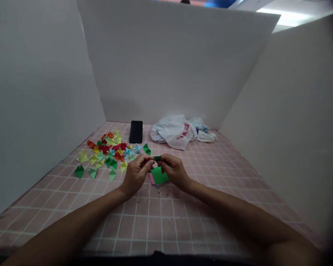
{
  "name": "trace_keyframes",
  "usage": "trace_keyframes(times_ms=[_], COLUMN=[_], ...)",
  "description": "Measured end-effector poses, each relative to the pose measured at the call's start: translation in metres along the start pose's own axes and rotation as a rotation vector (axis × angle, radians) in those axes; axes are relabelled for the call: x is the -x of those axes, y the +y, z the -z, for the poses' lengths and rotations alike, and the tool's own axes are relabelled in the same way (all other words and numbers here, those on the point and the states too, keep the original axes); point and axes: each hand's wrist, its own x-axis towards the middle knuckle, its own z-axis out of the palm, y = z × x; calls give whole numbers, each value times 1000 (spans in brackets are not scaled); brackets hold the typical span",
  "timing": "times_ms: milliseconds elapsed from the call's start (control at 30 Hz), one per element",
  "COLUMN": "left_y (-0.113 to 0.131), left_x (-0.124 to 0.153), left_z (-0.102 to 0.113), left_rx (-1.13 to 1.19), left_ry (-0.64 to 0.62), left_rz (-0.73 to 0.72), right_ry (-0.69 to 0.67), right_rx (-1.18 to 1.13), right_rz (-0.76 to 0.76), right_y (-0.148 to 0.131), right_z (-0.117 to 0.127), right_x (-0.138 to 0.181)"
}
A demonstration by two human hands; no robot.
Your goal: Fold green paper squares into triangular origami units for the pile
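Note:
Between my left hand (135, 174) and my right hand (174, 170), a small folded piece of green paper (157, 158) is pinched at the fingertips of both. Just beneath the hands lies a small stack of paper squares (158, 176), green on top with pink showing at its edge. To the left of my left hand spreads a loose heap of folded paper triangles (107, 152) in red, orange, yellow, green and blue. Several green and yellow pieces lie closest to that hand.
A black smartphone (135, 132) lies face up at the back of the pink tiled surface (150, 225). A crumpled white plastic bag (174, 132) sits to its right. White board walls (166, 62) stand along the back and both sides.

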Motion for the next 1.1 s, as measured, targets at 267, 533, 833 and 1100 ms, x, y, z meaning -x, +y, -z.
trace_keyframes(times_ms=[267,533,833,1100], left_y=[2,3,3,-2], left_x=[4,11,12,10], left_z=[-4,-13,-17,-15], left_rx=[155,315,410,316], left_ry=[-38,-90,-163,-192], left_rz=[156,344,496,495], right_ry=[-19,51,18,-2], right_rx=[563,780,719,725], right_rz=[248,351,282,272], right_y=[-3,7,15,24], right_z=[10,7,5,7], right_x=[15,32,37,39])
